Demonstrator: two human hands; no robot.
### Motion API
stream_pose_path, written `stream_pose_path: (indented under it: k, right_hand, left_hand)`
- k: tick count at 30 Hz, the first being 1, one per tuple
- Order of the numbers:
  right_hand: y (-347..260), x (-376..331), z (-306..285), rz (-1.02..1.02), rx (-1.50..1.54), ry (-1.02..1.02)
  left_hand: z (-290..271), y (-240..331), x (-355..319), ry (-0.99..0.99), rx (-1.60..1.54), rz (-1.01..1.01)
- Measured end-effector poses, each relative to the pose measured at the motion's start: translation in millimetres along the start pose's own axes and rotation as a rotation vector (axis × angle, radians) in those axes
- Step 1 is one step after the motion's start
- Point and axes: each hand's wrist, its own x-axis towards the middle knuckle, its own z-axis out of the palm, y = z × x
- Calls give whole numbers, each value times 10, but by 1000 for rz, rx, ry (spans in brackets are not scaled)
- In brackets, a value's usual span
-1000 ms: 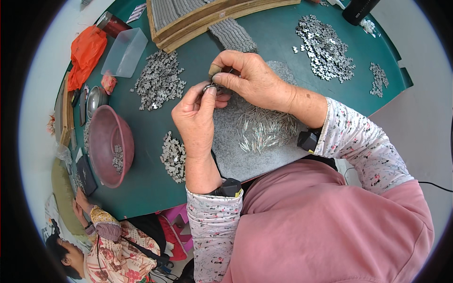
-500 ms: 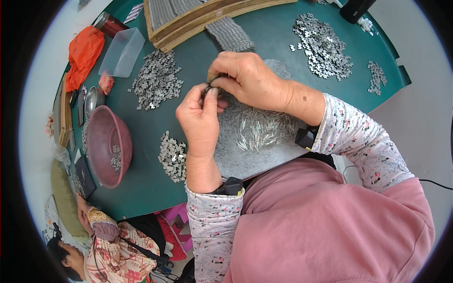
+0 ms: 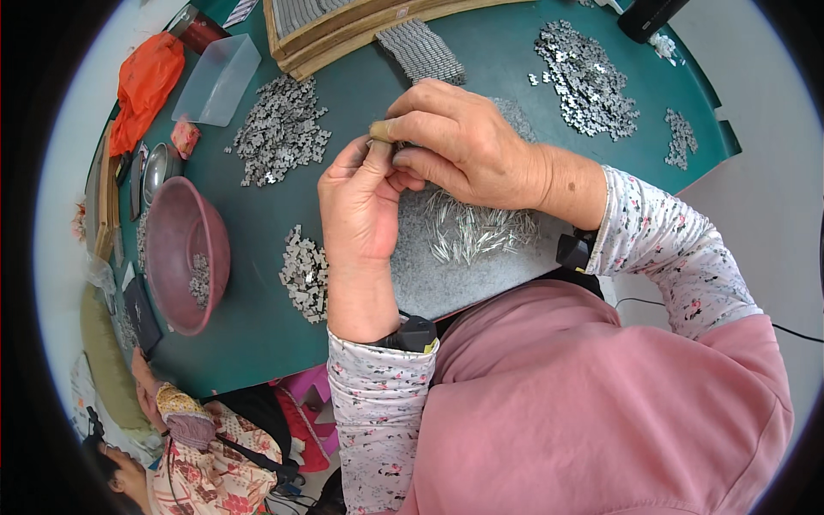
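Note:
My left hand (image 3: 360,202) and my right hand (image 3: 468,142) meet above a grey felt mat (image 3: 421,292), their fingertips pressed together. Both are closed in a pinch, and whatever lies between the fingers is hidden. A tan finger cover (image 3: 380,130) sits on a right fingertip, by the left thumb. Just below my right hand, a heap of thin silvery pins (image 3: 476,232) is spread on the mat. Beyond the hands lies a linked strip of grey metal pieces (image 3: 421,51). Small block-like metal pieces (image 3: 305,275) are piled left of my left wrist.
Heaps of small metal pieces lie at the left (image 3: 279,129) and the far right (image 3: 588,81) of the green table (image 3: 249,356). A pink bowl (image 3: 219,227), a clear plastic box (image 3: 219,81) and a wooden tray (image 3: 343,43) stand around. Another person's hand (image 3: 146,386) is at the lower left.
My right fingers have shifted over the left thumb tip, covering the small dark thing that showed between the fingers. The whole view has shifted slightly.

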Motion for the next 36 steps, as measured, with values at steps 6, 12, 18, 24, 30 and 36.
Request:
stream_pose_path:
  k: [6, 12, 18, 24, 30, 36]
  right_hand:
    - [67, -17, -86, 190, 121, 49]
    - [-5, -221, -215, 297, -381, -229]
    - [-73, -253, -105, 236, -484, -261]
    - [-116, -230, -112, 193, -516, -259]
    - [-120, -238, -67, 133, -560, -328]
    - [80, -119, -139, 213, -385, -125]
  left_hand:
    - [32, 10, -22, 95, 254, 82]
    - [-45, 43, -6, 226, 361, 113]
    - [-8, 47, 7, 205, 368, 96]
    - [-26, 65, 7, 196, 374, 110]
    - [-8, 59, -7, 178, 404, 128]
    - [27, 22, -40, 73, 501, 169]
